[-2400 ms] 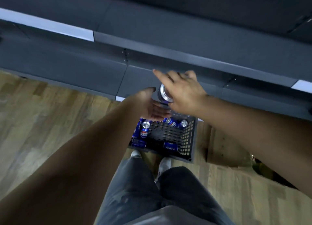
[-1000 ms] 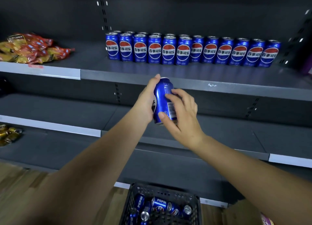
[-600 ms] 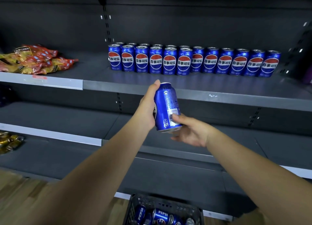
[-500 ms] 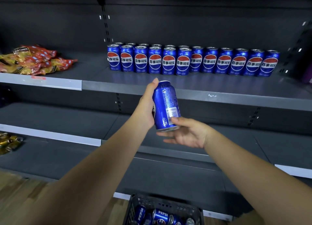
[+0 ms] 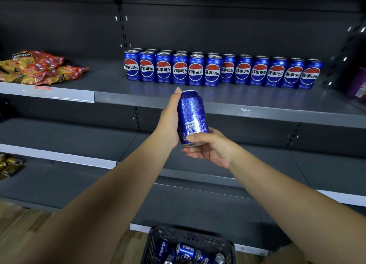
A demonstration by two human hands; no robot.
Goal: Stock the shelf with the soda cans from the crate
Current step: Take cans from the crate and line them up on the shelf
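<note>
Head view: soda can (image 5: 191, 115) upright, wrapped by left hand (image 5: 169, 123), base pinched by right hand (image 5: 211, 148); shelf (image 5: 247, 105) gap before stocked row (image 5: 217, 71) at twelve o'clock, nearer left hand.

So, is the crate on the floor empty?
No, several blue cans lie on their sides inside the crate.
</note>
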